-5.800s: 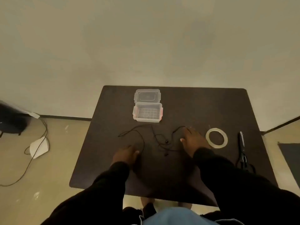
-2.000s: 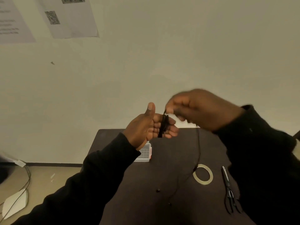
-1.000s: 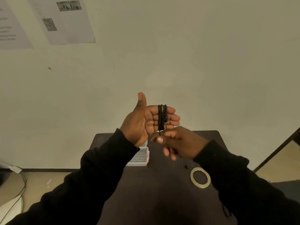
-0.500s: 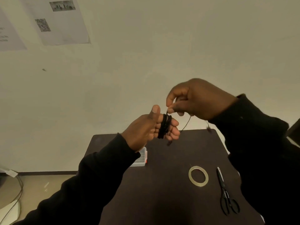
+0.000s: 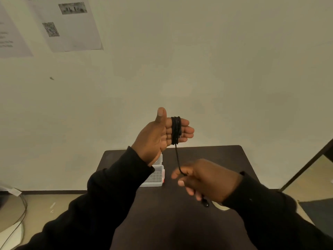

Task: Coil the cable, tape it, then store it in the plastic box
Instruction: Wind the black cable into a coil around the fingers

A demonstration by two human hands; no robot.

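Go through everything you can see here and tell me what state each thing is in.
cable: mostly coiled around the left fingers, tail not yet wound
left hand: raised, fingers extended, wrapped by cable
right hand: pinching the cable tail
plastic box: open, on the table
tape roll: mostly hidden behind the right hand

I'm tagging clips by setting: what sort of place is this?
Probably an office or lab room, not a home: printed sheets, one with a QR code, taped to a bare wall, and a plain dark table with a small plastic box.
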